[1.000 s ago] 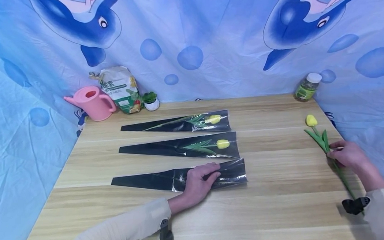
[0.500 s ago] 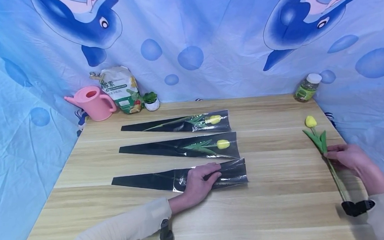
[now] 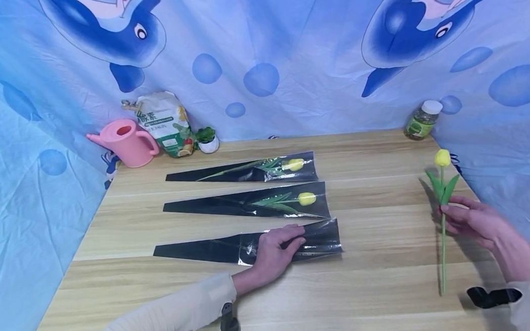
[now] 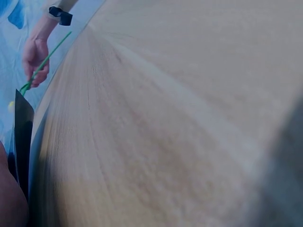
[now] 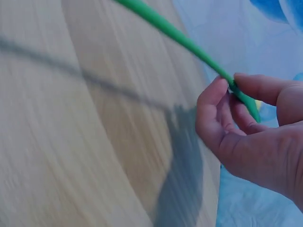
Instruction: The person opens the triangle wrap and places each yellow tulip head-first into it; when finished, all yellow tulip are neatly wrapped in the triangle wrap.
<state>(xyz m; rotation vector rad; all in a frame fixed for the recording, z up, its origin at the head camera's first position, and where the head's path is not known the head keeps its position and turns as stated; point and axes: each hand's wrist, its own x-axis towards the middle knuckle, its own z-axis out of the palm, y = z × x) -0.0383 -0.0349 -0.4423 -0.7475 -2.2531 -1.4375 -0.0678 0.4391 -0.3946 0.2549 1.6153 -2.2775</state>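
My right hand (image 3: 476,219) pinches the green stem of a yellow tulip (image 3: 443,158) just below its leaves, at the right of the table. In the right wrist view, thumb and fingertips meet on the stem (image 5: 180,42), and its shadow falls on the wood. My left hand (image 3: 275,249) grips the nearest black flower sleeve (image 3: 196,248) near its wide end, thumb and fingertips close together on the film. That sleeve shows no bloom; part of it is hidden under the hand. In the left wrist view, the sleeve's edge (image 4: 22,127) rises beside the hand.
Two more sleeves, a middle one (image 3: 217,206) and a far one (image 3: 187,174), lie parallel, each holding a yellow tulip. Behind stand a pink watering can (image 3: 131,147), a printed bag (image 3: 165,124), a small potted plant (image 3: 208,141) and a lidded jar (image 3: 421,123).
My right hand has turned the tulip from slanting to nearly upright in the head view, its stem end swinging left, away from the wrist. The left hand and sleeves have stayed put.
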